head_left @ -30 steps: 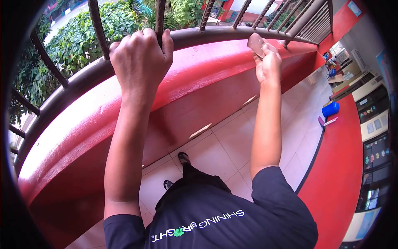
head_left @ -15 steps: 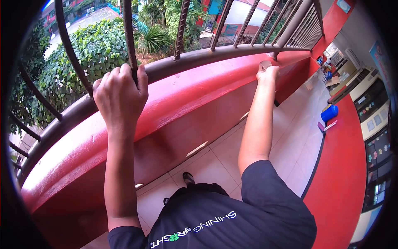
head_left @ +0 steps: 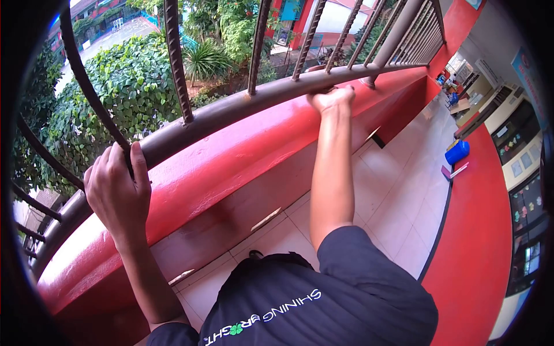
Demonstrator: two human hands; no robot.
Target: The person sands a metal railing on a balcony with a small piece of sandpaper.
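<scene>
Both hands have shifted leftward along the dark brown round metal railing (head_left: 222,111) above a glossy red ledge (head_left: 231,155): the left hand (head_left: 118,187) clasps it beside a thin ribbed bar (head_left: 86,83); the right hand (head_left: 333,101) meets its underside, a flat brown piece (head_left: 323,90) mostly hidden there, so I cannot tell its grip.
</scene>
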